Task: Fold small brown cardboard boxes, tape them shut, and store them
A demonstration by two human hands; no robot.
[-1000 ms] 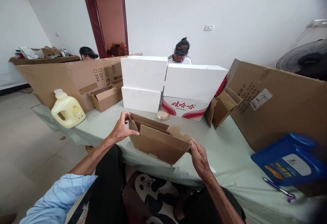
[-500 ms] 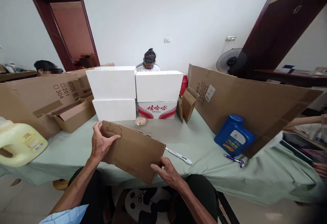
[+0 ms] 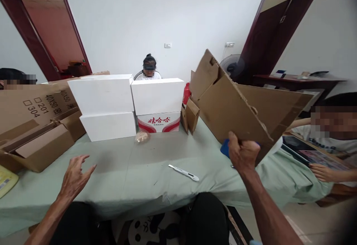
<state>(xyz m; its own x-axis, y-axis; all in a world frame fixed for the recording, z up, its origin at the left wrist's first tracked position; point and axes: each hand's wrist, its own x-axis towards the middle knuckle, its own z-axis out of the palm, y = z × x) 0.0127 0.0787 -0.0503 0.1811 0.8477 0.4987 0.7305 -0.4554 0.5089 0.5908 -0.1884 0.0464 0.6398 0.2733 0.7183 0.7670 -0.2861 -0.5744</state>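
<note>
My right hand (image 3: 244, 150) grips the lower edge of a flattened cardboard piece (image 3: 228, 105), raised and tilted at the right side of the table. Behind that piece, a blue bottle (image 3: 225, 149) is mostly hidden. My left hand (image 3: 76, 176) is over the left part of the table, fingers apart, holding nothing. A white utility knife (image 3: 184, 172) lies on the green tablecloth between my hands. Beyond it, a small clear bag with tan contents (image 3: 142, 137) rests against the stacked white boxes (image 3: 107, 126).
Large cardboard panels stand at the left (image 3: 16, 103) and right (image 3: 290, 99). An open carton (image 3: 47, 146) and part of a yellow jug (image 3: 7, 181) are at left. Folded cardboard (image 3: 192, 116) leans by the boxes. Other people sit opposite, at left and at right.
My left hand has let go of the cardboard and moved left. My right hand has carried the piece up and to the right, in front of the blue bottle. The view has turned right.
</note>
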